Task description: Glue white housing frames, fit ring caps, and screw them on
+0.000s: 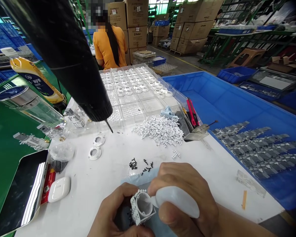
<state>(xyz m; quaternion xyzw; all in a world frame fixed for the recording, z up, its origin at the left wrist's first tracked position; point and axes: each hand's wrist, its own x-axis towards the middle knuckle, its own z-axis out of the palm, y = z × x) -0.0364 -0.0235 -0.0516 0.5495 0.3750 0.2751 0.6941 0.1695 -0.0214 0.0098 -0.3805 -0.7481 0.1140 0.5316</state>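
Observation:
My left hand [111, 214] grips a small grey-white cylindrical plastic part [141, 208] with ribbed sides, low in the head view. My right hand [187, 194] is wrapped round a white squeeze bottle [177, 200], its nozzle tip pointing into the part's open top. Just beyond my hands lie several small black screws [140, 164] on the white table [113, 171]. Two white ring parts [96, 147] lie to the left.
A black electric screwdriver [71, 62] hangs at upper left. A pile of white plastic pieces [161, 130], a clear tray of white parts [130, 89], a phone [19, 191], an earbud case [59, 189], a blue bin of grey parts [261, 148]. A person in orange [110, 44] works behind.

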